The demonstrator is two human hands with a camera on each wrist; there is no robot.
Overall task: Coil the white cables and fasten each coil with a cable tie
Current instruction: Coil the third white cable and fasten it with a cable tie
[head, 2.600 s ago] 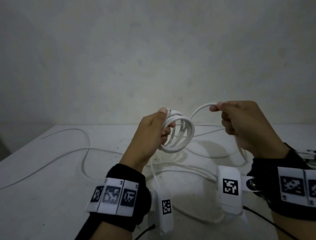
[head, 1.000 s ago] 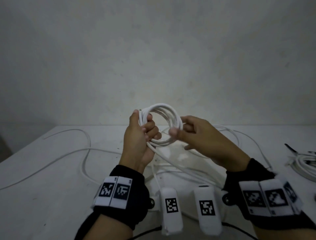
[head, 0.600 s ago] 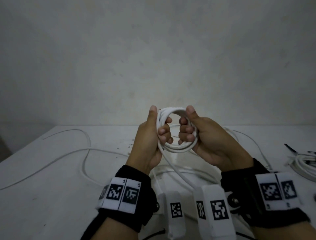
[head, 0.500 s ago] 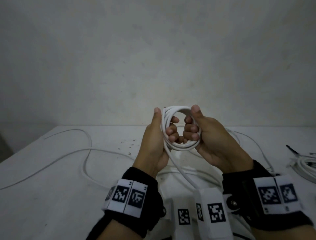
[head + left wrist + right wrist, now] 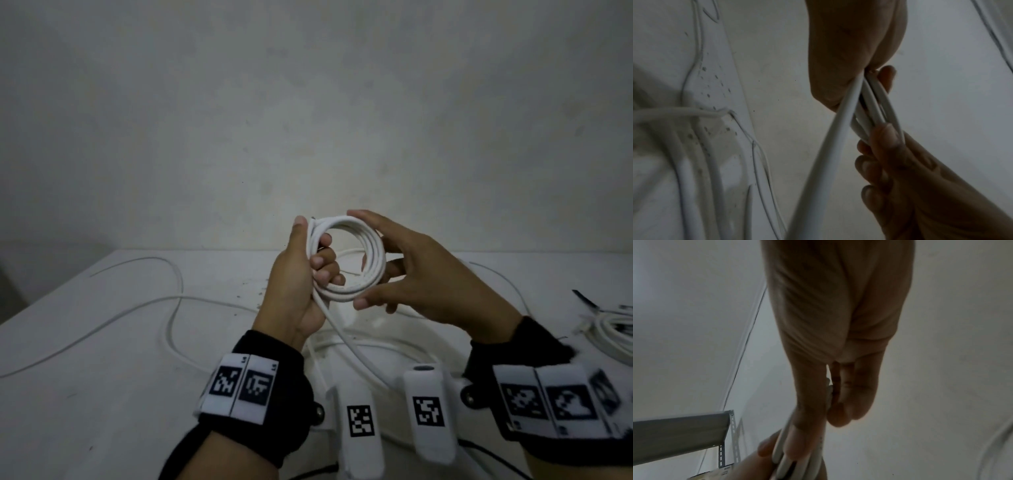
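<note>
Gripping white coil [image 5: 356,263] w/ curled left hand [image 5: 298,281]; right hand [image 5: 414,274] cups it, fingers straight, grip open.

The head view looks forward and down from above, with the white table [image 5: 102,359] across the lower half and both hands near the centre: the left hand [image 5: 301,281] at 9 o'clock of the cable coil [image 5: 349,260], the right hand [image 5: 418,284] at 3 o'clock. The left wrist view sits very close under its hand [image 5: 855,53], facing along it to the coil [image 5: 869,104], the other hand's fingers [image 5: 885,141] entering from 5 o'clock. The right wrist view, equally close, looks along its hand [image 5: 838,321] toward the coil [image 5: 785,464] at 6 o'clock, so all three share the coil.
</note>
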